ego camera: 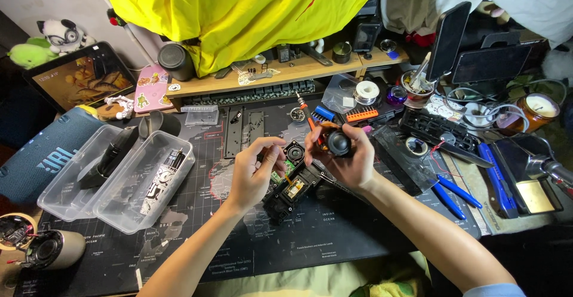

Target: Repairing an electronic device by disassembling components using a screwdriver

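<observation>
The opened black device (292, 192) lay near the middle of the tabletop (334, 237), on a dark mat printed with a world map, its casing parted so that a green circuit board and a small gold-coloured part showed inside, with a round black speaker cone set at its upper end. The right hand (346, 159) was closed around a second round black speaker driver (338, 143), lifted just above the device, with something orange tucked beside it under the fingers (a wire or a bit of housing, too small to tell). The left hand (253, 174) pinched narrowly at the device's upper left edge, fingertips drawn together on some small piece that could not be made out. Much of the device's middle was hidden behind both hands, and its lower end faded into the dark mat. To the left stood two clear plastic trays (119, 177) holding black and patterned shell parts, and beyond them a blue portable speaker (42, 159), partly covered by the trays. Blue-handled pliers (456, 195) lay to the right. A small cylindrical speaker (51, 249) sat at the lower left, its neighbour cut off by the frame's edge.
</observation>
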